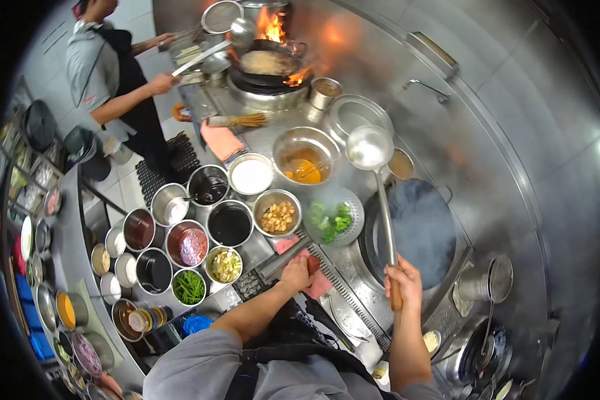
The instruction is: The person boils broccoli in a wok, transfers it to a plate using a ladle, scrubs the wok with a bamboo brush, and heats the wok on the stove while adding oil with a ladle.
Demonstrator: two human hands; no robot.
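My right hand [405, 279] is closed round the wooden handle of a long steel ladle [384, 212]. Its round bowl is at the far end, near a bowl of tan liquid [401, 164]. Beneath the shaft is a dark wok [417, 233], hazy with smoke or steam. My left hand [295, 272] is closed at the counter's near edge, beside a pink cloth [319, 285]. A reddish-brown rounded end [313, 265] shows by its fingers; what it belongs to is hidden. Broccoli [333, 221] lies on a perforated steel strainer [355, 217] left of the wok.
Steel pots of sauces, including a black one [230, 223], crowd the left side. Beyond stand a metal bowl with orange liquid [307, 170] and a bamboo brush [240, 121]. Flames [271, 27] rise round another wok [267, 63], where a co-worker [117, 80] holds a ladle.
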